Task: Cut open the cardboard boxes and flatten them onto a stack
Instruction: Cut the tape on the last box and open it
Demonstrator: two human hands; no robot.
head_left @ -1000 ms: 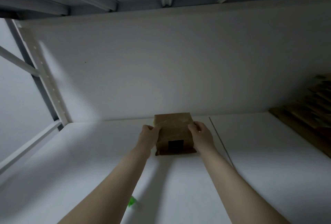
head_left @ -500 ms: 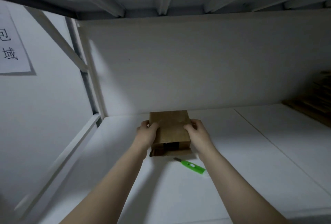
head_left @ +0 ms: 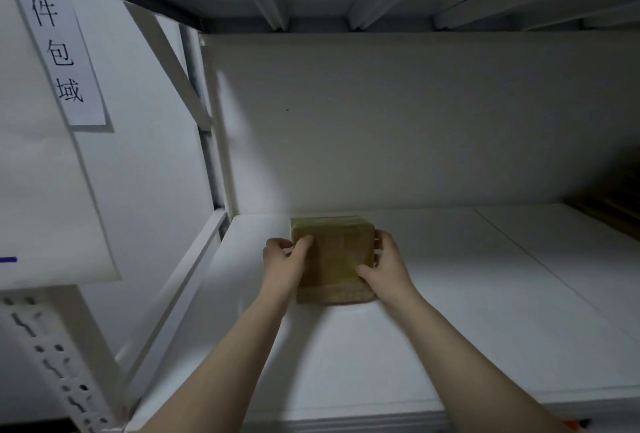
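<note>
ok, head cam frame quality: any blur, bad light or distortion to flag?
Head view: dim grey light overall; the cardboard box, left hand and right hand are softened by motion blur. Head view: the arms throw soft shadows on the white shelf; its far right corner is nearly black. Head view: wide-angle bending tilts the paper sign; its characters are readable.
</note>
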